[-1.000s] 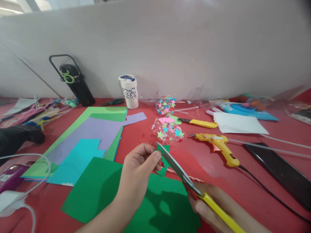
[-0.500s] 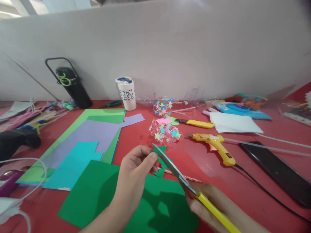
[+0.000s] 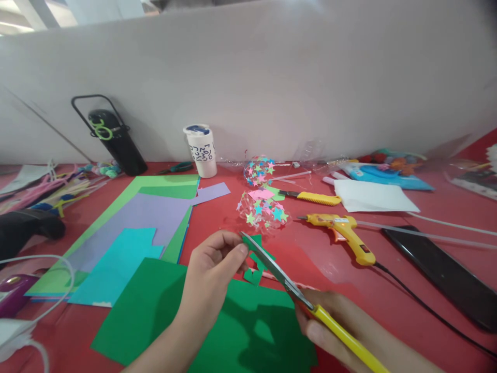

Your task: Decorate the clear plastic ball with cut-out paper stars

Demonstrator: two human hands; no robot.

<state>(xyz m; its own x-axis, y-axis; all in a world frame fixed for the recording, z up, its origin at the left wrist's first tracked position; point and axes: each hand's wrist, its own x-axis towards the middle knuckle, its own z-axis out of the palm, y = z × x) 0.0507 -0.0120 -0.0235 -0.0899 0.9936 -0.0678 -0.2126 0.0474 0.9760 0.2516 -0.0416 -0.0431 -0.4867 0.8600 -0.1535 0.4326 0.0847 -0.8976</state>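
My left hand (image 3: 213, 272) is closed in a pinch at the left edge of a small green paper piece (image 3: 255, 241). Yellow-handled scissors (image 3: 272, 265) are gripped in my right hand (image 3: 341, 313), their blades close together, pointing up and left across the green piece with tips near my left thumb. More green scraps (image 3: 253, 277) show just below the blades, beside a pink striped straw (image 3: 269, 276). Under both hands lies a large dark green sheet (image 3: 155, 305). Part of the small piece is hidden behind the fingers and blades.
Stacked coloured sheets (image 3: 128, 223) lie left, near a black bottle (image 3: 120, 145) and a white tumbler (image 3: 204, 153). Ahead are star-filled clear balls (image 3: 264, 210) and a yellow cutter knife (image 3: 318, 198). A corded glue gun (image 3: 345, 230) and black phone (image 3: 442, 274) lie right.
Both hands, the scissors and the small green piece have shifted very slightly to the left. The grip of each hand stays the same.
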